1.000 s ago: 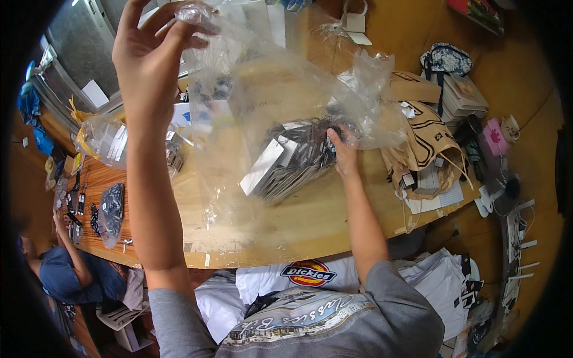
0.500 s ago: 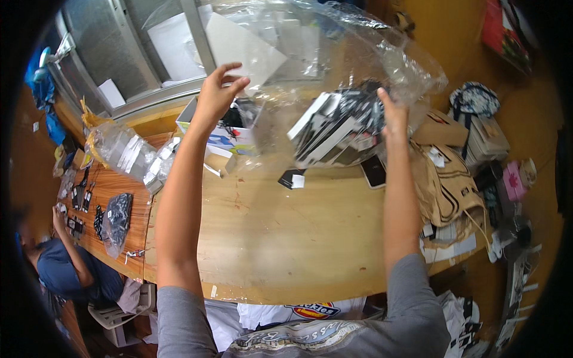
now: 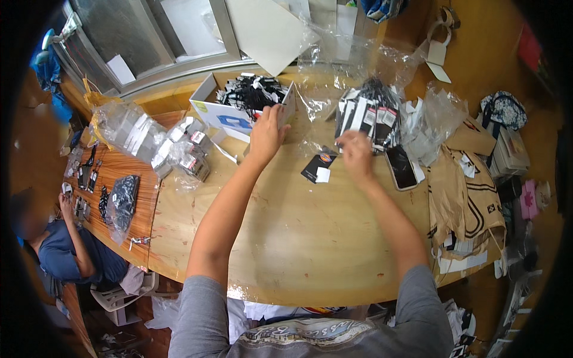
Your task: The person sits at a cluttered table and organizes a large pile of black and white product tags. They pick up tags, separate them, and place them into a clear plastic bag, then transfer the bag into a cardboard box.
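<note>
My left hand (image 3: 267,136) is at the front of a white cardboard box (image 3: 203,92), its fingers loosely bent and its thumb apart, holding nothing I can see. Inside the box is a heap of black and white hang tags with black strings (image 3: 250,92). My right hand (image 3: 357,156) is smeared by motion, just in front of a clear plastic bag (image 3: 331,65) full of black and white hang tags (image 3: 376,116). Whether its fingers hold anything is unclear. Between my hands lies a black tag (image 3: 312,169) with a white sticker (image 3: 323,175).
A phone (image 3: 401,168) rests right of my right hand, beside beige striped fabric (image 3: 456,185). Plastic-wrapped bundles (image 3: 182,149) lie left of the box. Further left, a person (image 3: 68,250) handles small tags near a bag of dark items (image 3: 124,203). A tape roll (image 3: 440,33) is at the back.
The plastic bag of tags, held up before, now rests on the table at the back. Both hands have left it and come closer together; the left has moved right and down to the box.
</note>
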{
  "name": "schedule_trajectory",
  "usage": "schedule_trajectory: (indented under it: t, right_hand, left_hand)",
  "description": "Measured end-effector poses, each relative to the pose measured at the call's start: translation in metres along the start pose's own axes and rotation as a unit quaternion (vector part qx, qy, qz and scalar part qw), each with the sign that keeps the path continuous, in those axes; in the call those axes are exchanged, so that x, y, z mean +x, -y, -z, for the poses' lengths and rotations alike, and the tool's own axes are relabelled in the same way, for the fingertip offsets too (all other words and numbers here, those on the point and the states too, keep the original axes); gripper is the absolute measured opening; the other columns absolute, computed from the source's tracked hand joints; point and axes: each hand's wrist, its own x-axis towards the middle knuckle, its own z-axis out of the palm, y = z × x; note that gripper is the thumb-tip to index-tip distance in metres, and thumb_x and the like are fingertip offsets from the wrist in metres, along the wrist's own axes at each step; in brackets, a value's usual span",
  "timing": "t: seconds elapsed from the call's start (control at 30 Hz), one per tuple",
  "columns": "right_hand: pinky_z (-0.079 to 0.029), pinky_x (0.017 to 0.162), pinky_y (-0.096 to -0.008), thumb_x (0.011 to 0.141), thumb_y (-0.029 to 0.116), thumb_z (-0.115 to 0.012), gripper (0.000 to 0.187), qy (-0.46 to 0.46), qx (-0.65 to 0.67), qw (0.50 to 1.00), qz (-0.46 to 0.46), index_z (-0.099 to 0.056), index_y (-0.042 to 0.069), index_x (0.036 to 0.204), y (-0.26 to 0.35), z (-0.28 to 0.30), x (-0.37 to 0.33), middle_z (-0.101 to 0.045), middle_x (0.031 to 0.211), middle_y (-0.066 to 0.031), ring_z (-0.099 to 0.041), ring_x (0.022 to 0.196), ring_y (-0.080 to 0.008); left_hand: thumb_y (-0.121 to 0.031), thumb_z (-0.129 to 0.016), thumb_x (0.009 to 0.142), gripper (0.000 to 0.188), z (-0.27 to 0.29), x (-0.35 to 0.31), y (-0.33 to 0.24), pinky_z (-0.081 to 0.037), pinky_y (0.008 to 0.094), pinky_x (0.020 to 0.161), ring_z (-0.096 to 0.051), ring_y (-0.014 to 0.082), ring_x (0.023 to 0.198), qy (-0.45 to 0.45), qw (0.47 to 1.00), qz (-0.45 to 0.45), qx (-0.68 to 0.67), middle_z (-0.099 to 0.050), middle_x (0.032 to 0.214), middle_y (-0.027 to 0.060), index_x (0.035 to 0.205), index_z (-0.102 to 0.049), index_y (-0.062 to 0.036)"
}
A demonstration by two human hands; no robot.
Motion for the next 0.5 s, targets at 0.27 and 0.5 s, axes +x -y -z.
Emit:
schedule_trajectory:
  t: [0.27,0.5]
  right_hand:
    - [-0.023,0.089,-0.0472,0.073,0.029,-0.054,0.029,0.352,-0.032,0.935,-0.037,-0.053,0.013,0.097,0.021,0.006,-0.070,-0.035,0.123,-0.0030,-0.028,0.115,-0.0238]
    - [-0.026,0.087,-0.0468,0.059,0.024,-0.068,0.045,0.311,-0.011,0.940,-0.142,-0.050,0.012,0.099,0.025,0.072,-0.106,-0.036,0.117,-0.0099,-0.039,0.104,-0.0285]
  left_hand:
    - [-0.008,-0.053,0.069,0.014,0.012,-0.014,0.002,-0.041,0.0384,0.057,-0.051,0.0318,0.067,-0.013,0.998,0.052,0.030,-0.048,0.077,0.0137,0.082,-0.050,-0.0029]
    - [0.001,-0.050,0.065,0.013,0.062,-0.079,-0.018,-0.037,0.0397,0.058,-0.048,0.0327,0.069,0.009,0.998,0.045,-0.046,-0.046,0.074,0.0137,0.077,-0.047,-0.0032]
